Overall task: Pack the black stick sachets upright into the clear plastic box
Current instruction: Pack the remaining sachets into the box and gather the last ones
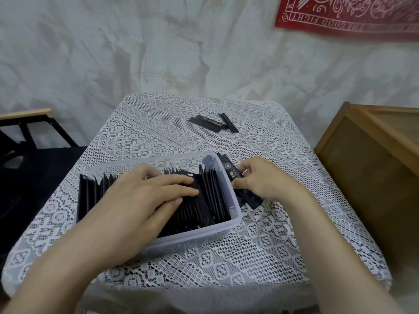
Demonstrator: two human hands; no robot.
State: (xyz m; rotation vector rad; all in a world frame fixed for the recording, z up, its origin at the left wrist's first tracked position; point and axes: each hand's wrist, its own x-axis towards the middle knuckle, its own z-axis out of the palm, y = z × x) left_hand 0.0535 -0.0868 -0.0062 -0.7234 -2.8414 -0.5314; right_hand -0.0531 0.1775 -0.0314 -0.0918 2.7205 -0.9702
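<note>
A table draped in a white lace cloth (158, 123) is set against a crumpled white sheet (113, 53), on which 1 red printed cloth (351, 14) is hung. 1 wooden crate (374, 159) is seen at the right and 1 dark folding chair (34, 137) at the left. The left hand (145, 196) is laid flat, fingers straight, on the packed sachets (210, 189) stood upright inside the 1 clear plastic box (204, 234); they are too dense to be counted. A small bundle of sachets (232, 173) is gripped by the curled right hand (260, 180) just outside the box's right wall. About 4 loose sachets (210, 122) are left overlapping at the table's far side.
</note>
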